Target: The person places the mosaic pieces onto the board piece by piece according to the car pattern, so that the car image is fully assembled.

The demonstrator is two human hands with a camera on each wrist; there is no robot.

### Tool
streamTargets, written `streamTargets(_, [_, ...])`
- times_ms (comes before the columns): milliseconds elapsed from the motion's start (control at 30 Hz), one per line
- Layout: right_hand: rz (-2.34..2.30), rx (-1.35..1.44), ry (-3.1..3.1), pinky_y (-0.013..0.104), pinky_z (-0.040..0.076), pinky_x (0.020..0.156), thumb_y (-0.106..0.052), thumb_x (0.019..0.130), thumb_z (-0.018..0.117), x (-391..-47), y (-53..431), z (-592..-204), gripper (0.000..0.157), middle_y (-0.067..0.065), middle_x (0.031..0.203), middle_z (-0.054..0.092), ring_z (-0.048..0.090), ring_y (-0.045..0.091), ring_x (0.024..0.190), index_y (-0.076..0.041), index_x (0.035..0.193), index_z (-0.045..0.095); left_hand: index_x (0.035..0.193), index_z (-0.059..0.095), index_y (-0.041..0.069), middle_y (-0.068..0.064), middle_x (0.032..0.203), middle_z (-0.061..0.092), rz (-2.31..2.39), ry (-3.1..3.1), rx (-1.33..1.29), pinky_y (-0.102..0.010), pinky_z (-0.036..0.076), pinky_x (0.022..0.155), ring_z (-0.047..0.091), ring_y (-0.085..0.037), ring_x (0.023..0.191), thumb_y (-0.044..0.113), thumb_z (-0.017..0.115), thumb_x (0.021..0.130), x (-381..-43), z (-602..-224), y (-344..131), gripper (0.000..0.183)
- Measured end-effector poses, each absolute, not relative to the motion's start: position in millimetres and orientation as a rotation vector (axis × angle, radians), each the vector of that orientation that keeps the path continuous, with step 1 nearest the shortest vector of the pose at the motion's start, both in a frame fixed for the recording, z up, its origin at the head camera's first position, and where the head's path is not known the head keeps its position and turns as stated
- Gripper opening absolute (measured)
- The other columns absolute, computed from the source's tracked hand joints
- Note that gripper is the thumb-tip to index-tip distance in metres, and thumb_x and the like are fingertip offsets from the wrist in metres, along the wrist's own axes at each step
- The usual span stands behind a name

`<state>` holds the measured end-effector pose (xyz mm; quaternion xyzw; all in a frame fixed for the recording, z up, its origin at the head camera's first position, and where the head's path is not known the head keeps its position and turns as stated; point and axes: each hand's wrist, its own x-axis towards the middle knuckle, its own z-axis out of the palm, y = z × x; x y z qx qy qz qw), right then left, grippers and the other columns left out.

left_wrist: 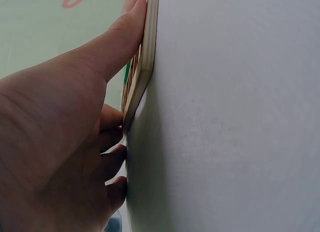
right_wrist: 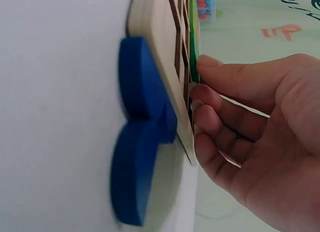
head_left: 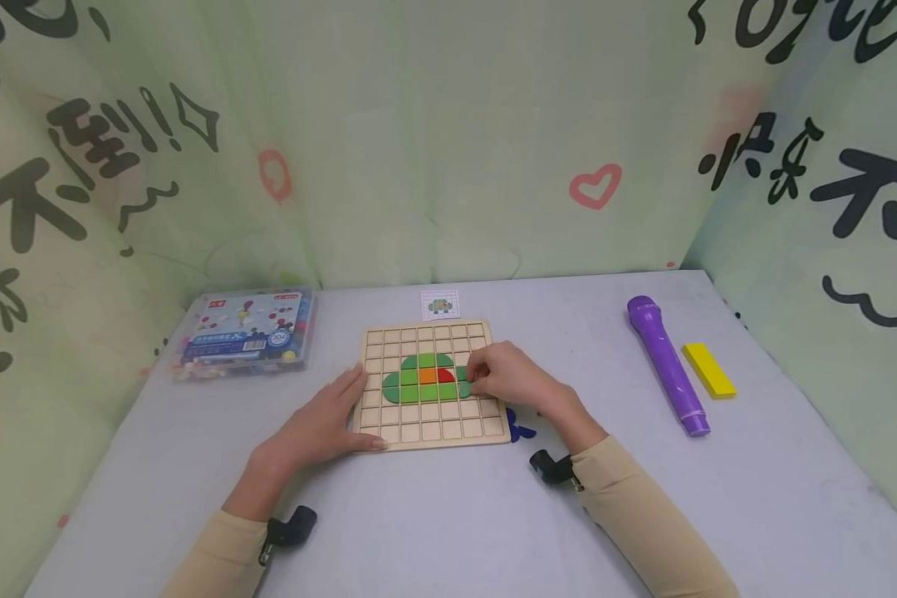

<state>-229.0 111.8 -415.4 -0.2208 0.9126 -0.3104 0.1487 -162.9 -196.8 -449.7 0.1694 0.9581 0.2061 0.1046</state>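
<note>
A wooden grid board [head_left: 389, 422] lies on the table with green, orange and red pieces set in its middle. My left hand [head_left: 321, 419] rests at its left front corner, fingers along the left side and thumb by the front edge; the left wrist view shows the thumb [left_wrist: 117, 41] against the board. Over the right end of the pattern, my right hand [head_left: 516, 378] pinches a green piece [head_left: 463, 389], partly covered by the fingertips. In the right wrist view, the thumb touches the green piece [right_wrist: 194, 56]. Blue rounded pieces [right_wrist: 132, 167] lie beside the board's right edge.
Behind the board lies a small pattern card [head_left: 440, 305]. A clear plastic box [head_left: 247, 328] of colourful parts stands at the back left. To the right are a purple tube-shaped object [head_left: 665, 361] and a yellow block [head_left: 708, 370]. Printed curtains [head_left: 448, 166] surround the table.
</note>
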Motion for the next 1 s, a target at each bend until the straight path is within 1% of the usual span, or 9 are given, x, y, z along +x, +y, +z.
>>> streamTargets(67, [-0.884,-0.656,2.629,0.024,0.048,0.063,-0.006,0.086,0.073,-228.4,110.6,-415.9,0.005,0.001,0.081,0.066,0.055,0.015,0.072,-0.01,0.089,0.072,0.159,0.019,0.005,-0.013,0.168,0.015,0.607,2.827,0.499,-0.052,0.024,0.124,0.02,-0.035,0.154,0.07,0.072,0.074,-162.4,-449.2,-196.9,0.119])
streamTargets(300, [-0.882,-0.638,2.628,0.024,0.05,0.065,-0.004,0.087,0.071,-225.8,108.9,-415.3,0.009,0.001,0.082,0.067,0.056,0.015,0.073,-0.01,0.092,0.073,0.158,0.02,0.005,-0.013,0.168,0.015,0.608,2.823,0.492,-0.053,0.024,0.124,0.02,-0.035,0.153,0.067,0.074,0.074,-161.3,-447.8,-196.3,0.118])
streamTargets(533, [-0.862,-0.626,2.624,0.025,0.049,0.066,-0.007,0.087,0.069,-226.8,115.9,-413.5,0.01,0.0,0.091,0.071,0.057,0.016,0.078,-0.013,0.092,0.075,0.159,0.019,0.005,-0.013,0.168,0.015,0.604,2.824,0.495,-0.052,0.025,0.124,0.02,-0.035,0.153,0.07,0.073,0.074,-162.6,-451.4,-196.8,0.119])
streamTargets(667, [-0.857,-0.62,2.613,0.027,0.051,0.071,-0.008,0.088,0.069,-227.0,121.9,-412.2,0.012,-0.001,0.093,0.071,0.058,0.017,0.082,-0.013,0.096,0.077,0.159,0.019,0.005,-0.013,0.168,0.015,0.602,2.823,0.486,-0.052,0.025,0.124,0.02,-0.035,0.154,0.07,0.073,0.073,-162.2,-451.3,-197.0,0.119])
streamTargets(800, [-0.849,-0.627,2.6,0.028,0.053,0.076,-0.009,0.088,0.07,-224.7,128.6,-407.7,0.011,-0.001,0.091,0.071,0.058,0.017,0.084,-0.012,0.097,0.076,0.159,0.019,0.005,-0.013,0.168,0.015,0.602,2.815,0.457,-0.052,0.026,0.123,0.02,-0.036,0.153,0.069,0.073,0.074,-160.2,-449.2,-197.0,0.119])
streamTargets(900, [-0.819,-0.625,2.598,0.028,0.051,0.074,-0.007,0.088,0.068,-222.1,134.4,-401.7,0.01,0.0,0.088,0.069,0.057,0.017,0.083,-0.012,0.094,0.075,0.159,0.018,0.006,-0.012,0.168,0.014,0.6,2.815,0.452,-0.052,0.026,0.124,0.02,-0.035,0.154,0.069,0.073,0.074,-160.3,-449.0,-197.1,0.119])
streamTargets(1000, [-0.781,-0.629,2.585,0.027,0.048,0.069,-0.004,0.085,0.069,-220.7,139.6,-399.3,0.009,0.0,0.081,0.066,0.055,0.017,0.078,-0.011,0.086,0.073,0.159,0.018,0.006,-0.012,0.168,0.014,0.604,2.818,0.46,-0.052,0.026,0.124,0.02,-0.035,0.154,0.068,0.073,0.074,-161.1,-449.5,-197.4,0.119])
